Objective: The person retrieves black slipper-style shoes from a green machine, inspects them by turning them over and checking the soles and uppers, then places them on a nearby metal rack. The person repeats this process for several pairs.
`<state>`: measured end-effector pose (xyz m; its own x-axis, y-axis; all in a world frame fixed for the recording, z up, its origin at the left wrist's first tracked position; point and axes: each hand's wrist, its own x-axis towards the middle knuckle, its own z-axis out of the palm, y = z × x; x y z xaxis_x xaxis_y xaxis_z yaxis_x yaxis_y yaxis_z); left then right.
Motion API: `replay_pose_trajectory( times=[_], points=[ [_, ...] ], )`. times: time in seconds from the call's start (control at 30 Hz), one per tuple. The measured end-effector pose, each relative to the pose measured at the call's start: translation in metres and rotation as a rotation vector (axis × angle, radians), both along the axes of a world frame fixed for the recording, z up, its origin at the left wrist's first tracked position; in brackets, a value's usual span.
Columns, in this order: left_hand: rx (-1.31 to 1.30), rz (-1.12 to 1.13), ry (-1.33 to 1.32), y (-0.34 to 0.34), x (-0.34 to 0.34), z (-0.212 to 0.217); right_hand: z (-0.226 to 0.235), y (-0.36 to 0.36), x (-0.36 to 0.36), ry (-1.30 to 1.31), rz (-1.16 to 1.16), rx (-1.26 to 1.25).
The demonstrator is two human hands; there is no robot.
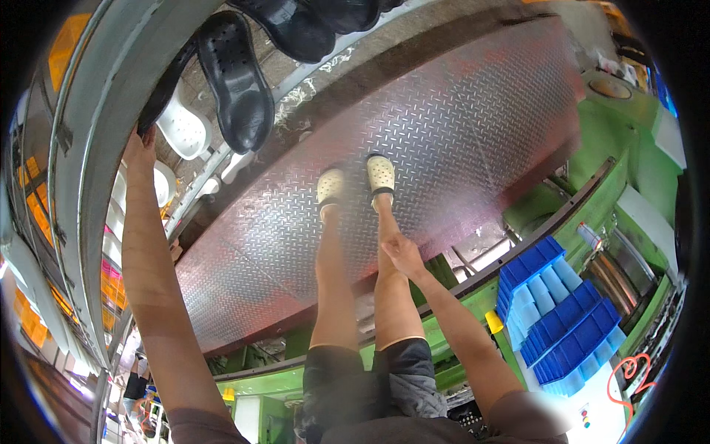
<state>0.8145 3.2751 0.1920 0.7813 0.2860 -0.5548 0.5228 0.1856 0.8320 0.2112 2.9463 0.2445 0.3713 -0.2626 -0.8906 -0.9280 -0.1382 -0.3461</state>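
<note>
The left hand (pixel 139 148) reaches up and grips the edge of a curved grey metal rail (pixel 89 148), fingers closed on it. The right hand (pixel 403 254) rests loosely open on the bare right leg (pixel 392 296) (standing on grey diamond-plate metal flooring (pixel 458 140)).

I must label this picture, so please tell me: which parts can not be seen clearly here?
Head view only:
- Left hand: fingertips hidden behind the grey metal rail; grip unclear.
- Right hand: rests at the leg; palm side hidden.
- Black moulded parts: cut off by the top edge.
- Blue bins: contents too small.
</note>
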Motion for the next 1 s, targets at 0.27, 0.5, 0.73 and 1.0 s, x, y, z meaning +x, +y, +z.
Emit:
replay_pose_trajectory(
  times=[0.27, 0.5, 0.73, 1.0],
  points=[
    [0.096, -0.209, 0.053, -0.039, -0.051, 0.045, -0.045, 0.079, 0.283, -0.572, -0.439, 0.22],
    [-0.213, -0.093, -0.03, -0.057, -0.089, 0.077, 0.004, 0.059, 0.359, -0.444, -0.618, 0.328],
    [-0.166, -0.128, -0.092, -0.103, -0.247, 0.124, 0.12, 0.012, 0.288, -0.498, -0.581, 0.643],
    [-0.703, 0.237, 0.042, -0.191, -0.407, 0.221, 0.182, -0.009, 0.189, -0.371, -0.017, 0.229]
  ],
)
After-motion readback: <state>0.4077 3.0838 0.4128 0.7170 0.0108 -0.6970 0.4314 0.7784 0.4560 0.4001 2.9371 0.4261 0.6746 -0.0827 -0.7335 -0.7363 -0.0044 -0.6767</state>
